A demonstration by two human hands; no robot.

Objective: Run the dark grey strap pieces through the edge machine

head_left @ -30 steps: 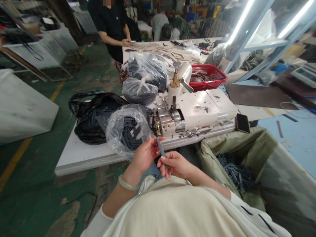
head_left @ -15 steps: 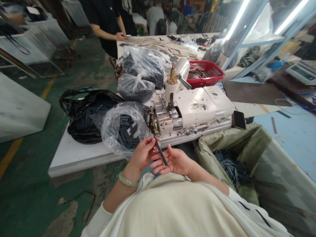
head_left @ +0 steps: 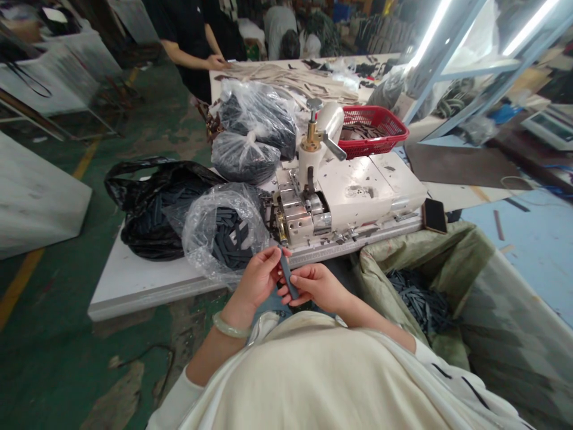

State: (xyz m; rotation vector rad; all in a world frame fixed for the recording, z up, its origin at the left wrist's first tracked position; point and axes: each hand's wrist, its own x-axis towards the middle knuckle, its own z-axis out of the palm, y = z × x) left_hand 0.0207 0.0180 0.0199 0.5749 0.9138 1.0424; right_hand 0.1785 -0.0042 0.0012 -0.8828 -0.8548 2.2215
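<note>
A short dark grey strip (head_left: 287, 277) stands between my two hands, just in front of the table edge. My left hand (head_left: 257, 280) pinches its upper end with thumb and fingers. My right hand (head_left: 316, 285) is curled round its lower part. A clear plastic bag (head_left: 224, 230) of the same dark strips lies open on the white table (head_left: 134, 280) just left of my hands. The cream machine (head_left: 349, 197) with its metal head sits right behind them.
A black bag (head_left: 152, 206) and two knotted clear bags (head_left: 250, 137) of strips lie behind. A red basket (head_left: 373, 128) stands beyond the machine, a phone (head_left: 433, 215) at its right. A greenish sack (head_left: 430, 286) with dark strips is at my right. A person in black stands at the far table.
My right hand, with fingers spread half a second ago, has closed round the strip. The strip has stayed between both hands, now more upright.
</note>
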